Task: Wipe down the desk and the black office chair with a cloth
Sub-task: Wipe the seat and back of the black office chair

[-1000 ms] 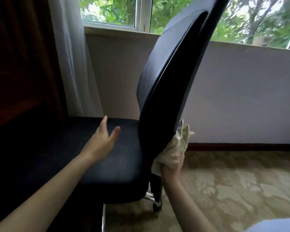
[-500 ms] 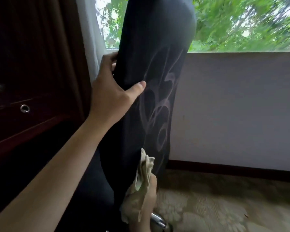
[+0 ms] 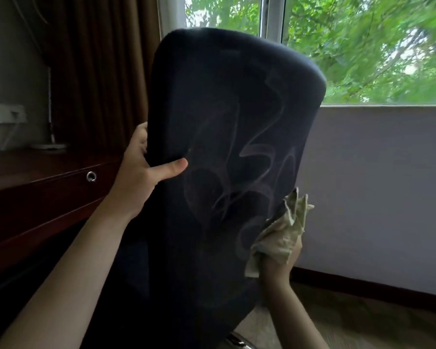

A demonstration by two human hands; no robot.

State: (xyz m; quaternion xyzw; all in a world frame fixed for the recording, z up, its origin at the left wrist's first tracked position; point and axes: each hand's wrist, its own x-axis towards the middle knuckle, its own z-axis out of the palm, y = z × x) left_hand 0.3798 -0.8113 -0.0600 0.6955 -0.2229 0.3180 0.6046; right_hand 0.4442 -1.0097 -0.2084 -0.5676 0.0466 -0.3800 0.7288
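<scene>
The smeared back of the black office chair [image 3: 232,137] is clamped at its left edge by the left hand [image 3: 141,170]; at its right edge the cloth [image 3: 282,230] is held bunched by the right hand [image 3: 278,269], fingers curled round it. The desk [image 3: 35,190] is seen left of it, a window [image 3: 375,46] behind

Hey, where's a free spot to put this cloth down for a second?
The desk top is bare in front of the white object and round stand base, up to the backrest. Carpet below the wall is open too. It is crowded at the desk's back.
</scene>
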